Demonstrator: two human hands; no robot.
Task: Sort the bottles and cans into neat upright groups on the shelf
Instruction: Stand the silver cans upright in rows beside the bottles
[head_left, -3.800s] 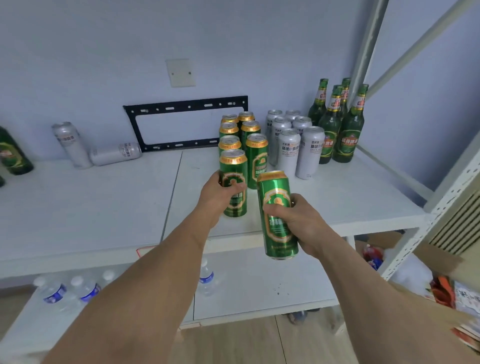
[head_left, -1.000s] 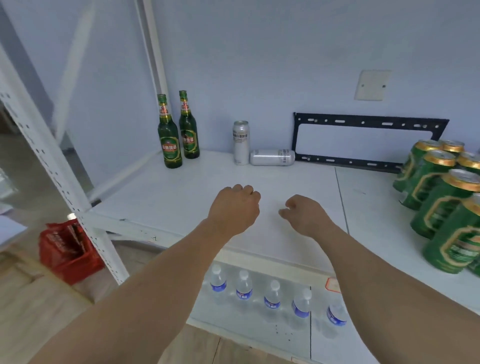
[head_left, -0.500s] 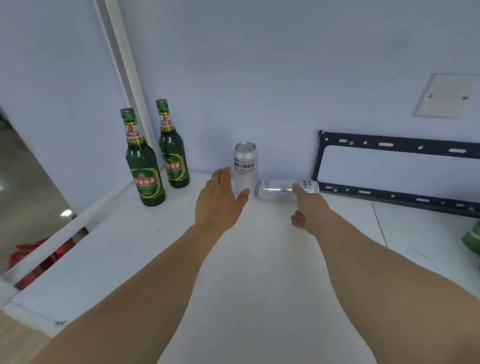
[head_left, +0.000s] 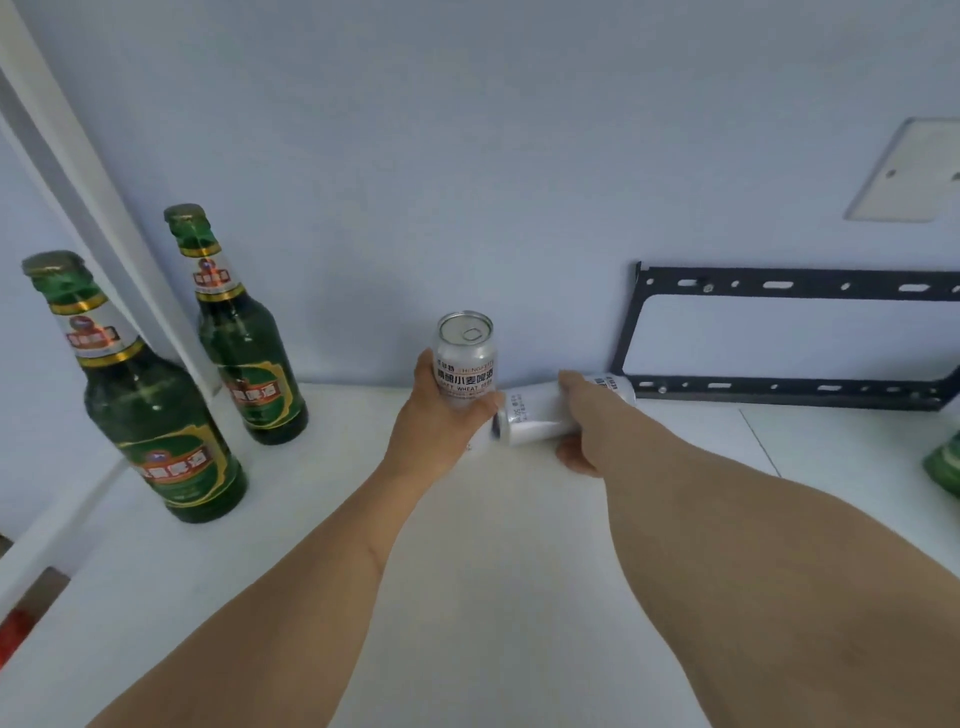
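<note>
Silver, green and white against a pale blue wall

Two silver cans (head_left: 464, 358) (head_left: 535, 415) are printed with dark lettering on white. Two dark green glass bottles (head_left: 150, 410) (head_left: 244, 353) are trimmed with gold bands and red-and-gold labels. The shelf (head_left: 493, 571) is seen in plain white, the wall bracket (head_left: 779, 338) in black, and the wall plate (head_left: 909, 171) in off-white.

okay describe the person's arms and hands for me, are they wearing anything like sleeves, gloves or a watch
Both forearms are bare for their whole visible length: no sleeves reach into the picture. The left hand and right hand wear no gloves, and no watch, bracelet or ring shows on the visible parts of the wrists and fingers.
</note>
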